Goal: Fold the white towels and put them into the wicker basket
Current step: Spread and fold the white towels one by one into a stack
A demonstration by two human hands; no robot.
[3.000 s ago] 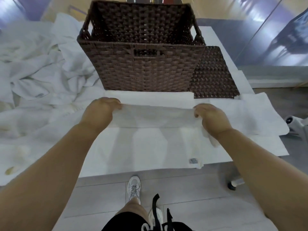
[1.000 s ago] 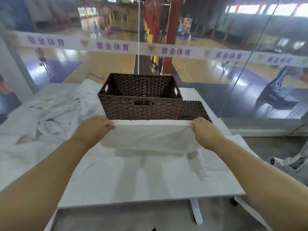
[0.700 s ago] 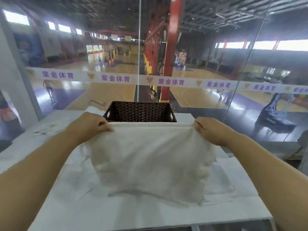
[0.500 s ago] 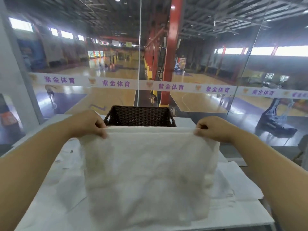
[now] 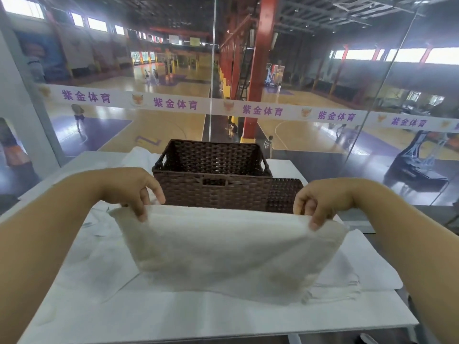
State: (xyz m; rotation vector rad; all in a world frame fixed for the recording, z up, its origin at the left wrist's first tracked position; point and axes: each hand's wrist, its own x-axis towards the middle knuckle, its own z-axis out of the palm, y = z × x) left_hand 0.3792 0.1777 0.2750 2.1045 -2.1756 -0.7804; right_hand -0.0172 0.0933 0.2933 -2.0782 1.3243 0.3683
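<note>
A white towel (image 5: 231, 247), already folded at least once by the look of its doubled top edge, hangs in the air in front of the person, stretched sideways between two bare hands and drooping until its lower edge trails on the desk (image 5: 173, 316). The left hand (image 5: 129, 187) pinches the towel's upper left corner between thumb and curled fingers; the right hand (image 5: 320, 202) pinches the upper right corner in the same way, so each grip is closed tight on cloth. The towel's long axis runs left to right, level with the held edge, and both hands sit about equally near the wicker basket (image 5: 213, 177), which stands straight ahead beyond the towel, further from the person, its open mouth facing up and apparently empty (the view only shows part of the inside). The next fold probably means bringing the hands together or laying the towel down on the white surface below, since the basket's near wall is in the path of a straight push forward and the towel would have to be lifted over its rim. A flat woven lid (image 5: 285, 192) lies just to the basket's right, touching it. A heap of loose white towels (image 5: 141, 157) sits left of the basket, and a folded white cloth (image 5: 342, 281) rests on the desk near the right.
</note>
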